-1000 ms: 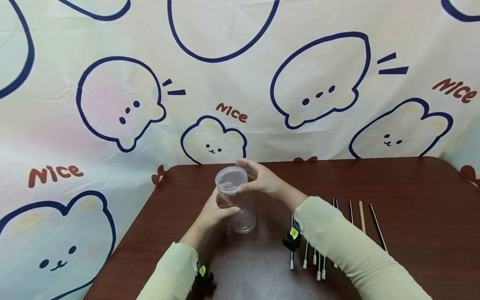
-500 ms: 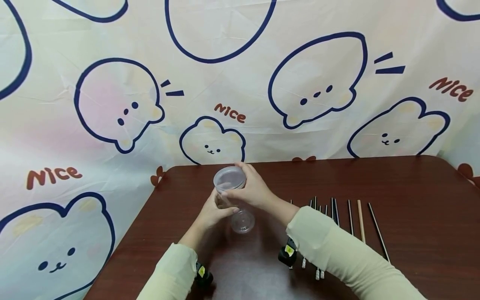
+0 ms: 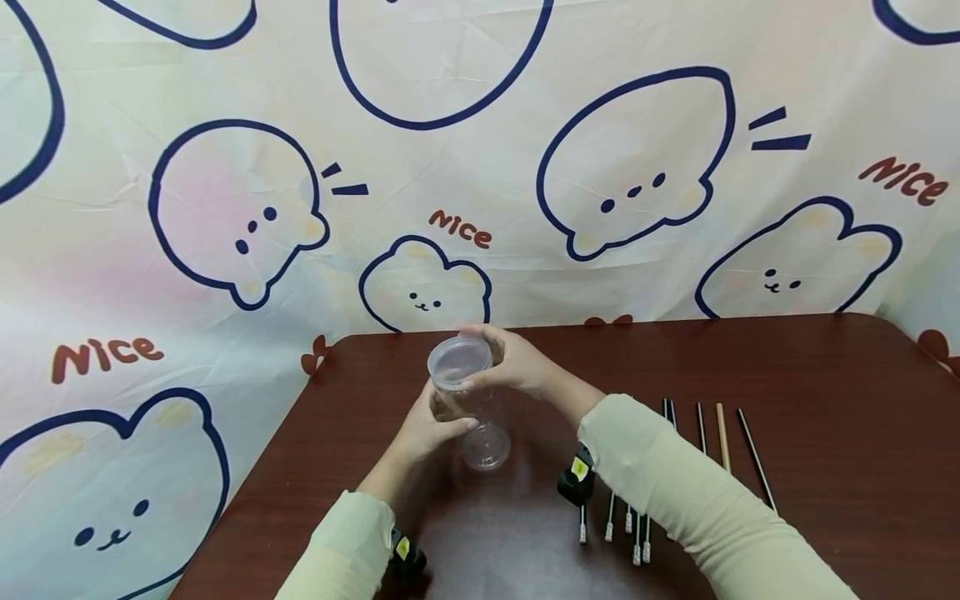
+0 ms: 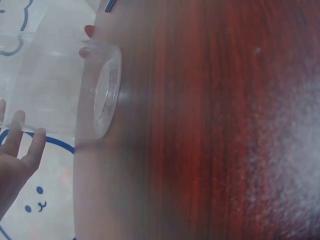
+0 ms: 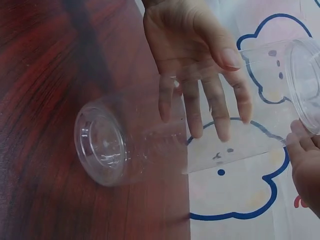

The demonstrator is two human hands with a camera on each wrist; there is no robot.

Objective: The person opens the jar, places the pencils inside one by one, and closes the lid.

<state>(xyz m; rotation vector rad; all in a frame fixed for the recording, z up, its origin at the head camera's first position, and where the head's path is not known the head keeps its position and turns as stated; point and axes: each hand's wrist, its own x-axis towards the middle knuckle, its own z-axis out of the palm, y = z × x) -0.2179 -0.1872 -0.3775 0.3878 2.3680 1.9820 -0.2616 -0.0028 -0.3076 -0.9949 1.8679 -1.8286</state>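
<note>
A tall, see-through plastic jar (image 3: 486,448) is held tilted over the table, its base towards me. My left hand (image 3: 420,429) grips its body from the left. In the right wrist view, the fingers of the left hand (image 5: 192,47) show through the clear wall, with the thumb on the near side. Around the translucent lid (image 3: 457,354) at the jar's upper end, my right hand (image 3: 525,365) has its thumb and fingers curled. The left wrist view shows the jar's round base (image 4: 107,95) close over the table.
Several thin dark rods with pale tips (image 3: 637,546) lie on the brown table (image 3: 315,467) to the right, partly hidden by my right sleeve (image 3: 675,475). One light wooden stick (image 3: 723,437) lies among them. A cloth with bear drawings (image 3: 630,283) hangs behind the table.
My right hand has turned at the lid, its thumb swinging left and then back right, with the wrist dipping and rising. My left hand and the jar stay almost still.
</note>
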